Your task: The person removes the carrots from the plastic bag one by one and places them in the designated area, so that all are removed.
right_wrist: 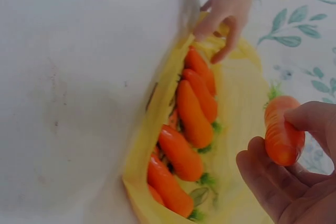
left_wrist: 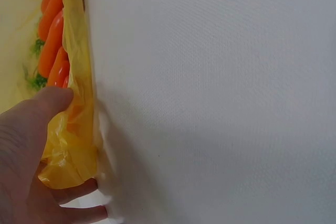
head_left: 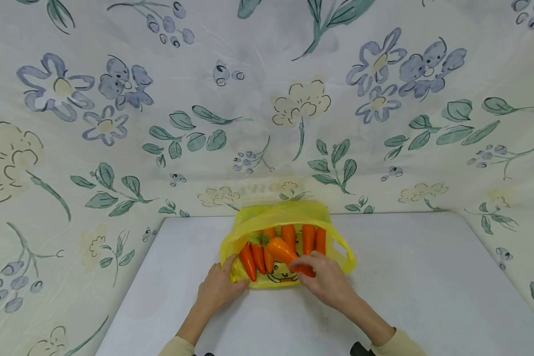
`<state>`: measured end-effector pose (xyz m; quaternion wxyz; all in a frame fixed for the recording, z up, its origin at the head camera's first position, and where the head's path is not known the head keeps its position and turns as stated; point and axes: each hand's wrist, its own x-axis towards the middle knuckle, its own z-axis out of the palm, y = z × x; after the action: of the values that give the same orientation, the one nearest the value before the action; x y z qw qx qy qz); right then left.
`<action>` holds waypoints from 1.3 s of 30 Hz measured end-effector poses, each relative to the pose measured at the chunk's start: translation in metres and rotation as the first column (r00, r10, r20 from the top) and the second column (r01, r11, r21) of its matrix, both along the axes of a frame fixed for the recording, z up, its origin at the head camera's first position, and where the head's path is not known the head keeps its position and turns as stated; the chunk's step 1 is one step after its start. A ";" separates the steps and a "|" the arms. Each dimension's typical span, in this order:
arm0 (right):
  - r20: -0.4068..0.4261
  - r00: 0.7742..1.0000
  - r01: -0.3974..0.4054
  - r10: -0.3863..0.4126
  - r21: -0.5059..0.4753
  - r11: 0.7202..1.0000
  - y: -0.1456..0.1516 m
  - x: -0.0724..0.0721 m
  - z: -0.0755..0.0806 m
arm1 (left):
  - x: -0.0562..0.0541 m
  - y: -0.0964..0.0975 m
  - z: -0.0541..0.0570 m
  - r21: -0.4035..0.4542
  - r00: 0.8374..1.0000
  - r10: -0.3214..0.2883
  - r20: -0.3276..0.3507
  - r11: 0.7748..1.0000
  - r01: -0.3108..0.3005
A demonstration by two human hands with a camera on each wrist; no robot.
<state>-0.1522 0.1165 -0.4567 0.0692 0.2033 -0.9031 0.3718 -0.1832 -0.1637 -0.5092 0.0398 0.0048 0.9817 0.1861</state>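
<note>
A yellow plastic bag (head_left: 285, 211) lies on the table with its mouth facing me, and several orange carrots (head_left: 248, 262) with green tops lie side by side in it. My left hand (head_left: 220, 288) holds the bag's left edge between thumb and fingers; the left wrist view shows the thumb on the yellow film (left_wrist: 79, 145) at the mouth. With my right hand (head_left: 328, 281) I grip one carrot (right_wrist: 283, 127) by its narrow end, thumb against fingers, over the bag's mouth. In the head view its green top (head_left: 259, 238) points to the left.
The white table (head_left: 409, 277) extends on both sides of the bag. Behind it and at the sides hangs a flower-patterned cloth (head_left: 267, 113). A yellow handle loop (head_left: 349, 257) sticks out at the bag's right. Dark printing (head_left: 281, 272) shows on the bag.
</note>
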 end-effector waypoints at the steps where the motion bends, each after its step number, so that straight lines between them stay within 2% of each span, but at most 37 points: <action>1: -0.015 1.000 -0.003 0.003 -0.009 1.000 0.000 0.000 0.002 | 0.000 0.000 0.000 0.001 1.000 0.001 -0.001 1.000 -0.001; 5: -0.057 0.998 -0.002 0.000 -0.026 1.000 0.002 0.001 0.010 | 0.000 0.001 0.000 -0.001 1.000 0.002 -0.004 1.000 -0.002; 9: -0.041 0.999 0.022 -0.023 -0.036 0.999 0.007 0.000 0.018 | 0.000 0.001 -0.001 0.001 1.000 -0.001 -0.006 1.000 0.001; 15: 0.008 0.994 0.110 -0.109 -0.080 0.991 0.019 -0.003 0.028 | 0.000 0.001 -0.002 -0.001 1.000 -0.009 -0.018 1.000 0.009; 26: -0.025 0.974 0.220 -0.225 -0.128 0.967 0.056 -0.015 0.037 | -0.001 0.001 -0.003 -0.018 1.000 -0.014 -0.019 1.000 0.014; 31: 0.005 0.956 0.289 -0.292 -0.165 0.943 0.077 -0.019 0.037 | 0.000 0.001 -0.003 -0.015 1.000 -0.011 -0.022 1.000 0.011; 39: 0.088 0.904 0.427 -0.417 -0.173 0.888 0.104 -0.025 0.024 | 0.001 0.002 -0.002 -0.014 1.000 -0.011 -0.022 1.000 0.011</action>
<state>-0.1771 0.2203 -0.4326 0.1452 -0.0143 -0.8878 0.4364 -0.1821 -0.1616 -0.5111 0.0302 0.0119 0.9833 0.1791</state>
